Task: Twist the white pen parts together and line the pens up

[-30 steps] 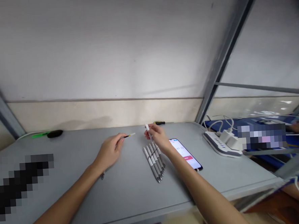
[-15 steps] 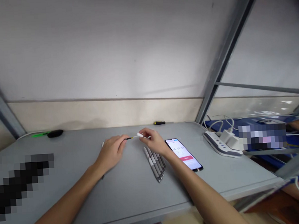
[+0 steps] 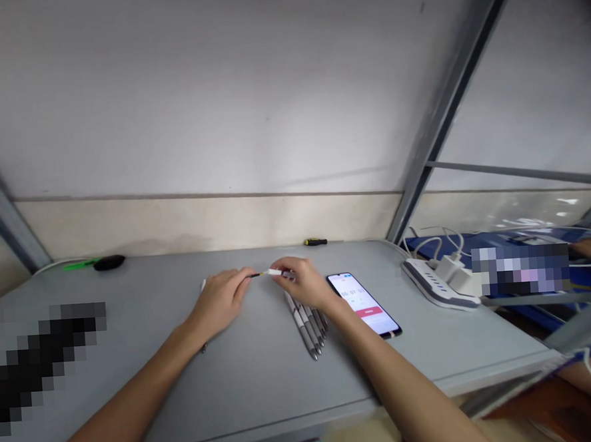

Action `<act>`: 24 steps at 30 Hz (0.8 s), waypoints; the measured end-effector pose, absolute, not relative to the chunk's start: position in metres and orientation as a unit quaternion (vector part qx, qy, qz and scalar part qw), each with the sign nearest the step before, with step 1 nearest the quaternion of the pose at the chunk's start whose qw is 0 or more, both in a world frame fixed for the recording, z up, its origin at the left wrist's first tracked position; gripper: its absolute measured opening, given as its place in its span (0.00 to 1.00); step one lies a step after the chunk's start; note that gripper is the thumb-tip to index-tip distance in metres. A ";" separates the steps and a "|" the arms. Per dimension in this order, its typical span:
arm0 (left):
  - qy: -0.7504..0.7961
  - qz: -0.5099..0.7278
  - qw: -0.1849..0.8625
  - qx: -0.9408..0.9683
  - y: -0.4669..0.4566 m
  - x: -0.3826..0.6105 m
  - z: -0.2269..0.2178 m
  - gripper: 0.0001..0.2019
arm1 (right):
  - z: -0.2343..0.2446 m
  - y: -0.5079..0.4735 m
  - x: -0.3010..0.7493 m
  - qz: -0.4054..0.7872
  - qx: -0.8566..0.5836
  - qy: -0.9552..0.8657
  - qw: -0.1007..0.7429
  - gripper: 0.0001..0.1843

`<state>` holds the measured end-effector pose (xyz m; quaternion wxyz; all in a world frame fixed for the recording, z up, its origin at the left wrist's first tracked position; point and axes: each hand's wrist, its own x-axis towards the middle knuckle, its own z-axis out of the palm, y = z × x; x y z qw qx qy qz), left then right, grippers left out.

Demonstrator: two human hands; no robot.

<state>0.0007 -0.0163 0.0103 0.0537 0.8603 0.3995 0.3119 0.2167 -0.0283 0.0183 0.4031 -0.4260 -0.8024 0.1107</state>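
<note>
Here, a thin rod (image 3: 255,275) and a white tube (image 3: 275,272) are aligned between the hands

Above the table (image 3: 256,390), the rod is pinched by the left hand (image 3: 221,299), palm down, the smooth tube by the right hand (image 3: 303,284), fingers curled; each grip is narrow. Whether the ends join cannot be made out. Slender pens (image 3: 306,330) are partly hidden.

A grey tabletop (image 3: 266,389) is shown. Near its middle, grey-and-white pens (image 3: 303,330) are laid side by side, partly hidden. To their right, 1 lit phone (image 3: 353,296) and 1 power strip (image 3: 436,291) are placed. Along the back, 1 yellow-and-black tool (image 3: 315,242) and, far left, 1 black oval object (image 3: 109,263) are set.
</note>
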 end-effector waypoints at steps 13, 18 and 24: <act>0.412 0.240 0.036 0.879 -0.020 0.007 0.004 0.14 | 0.008 -0.029 0.205 0.069 -0.433 -0.831 0.343 0.10; 0.394 0.238 0.027 0.888 -0.019 0.008 -0.001 0.14 | 0.005 -0.027 0.204 0.050 -0.419 -0.840 0.340 0.07; 0.390 0.237 -0.026 0.890 -0.017 0.007 -0.004 0.14 | 0.001 -0.025 0.202 0.055 -0.407 -0.845 0.344 0.08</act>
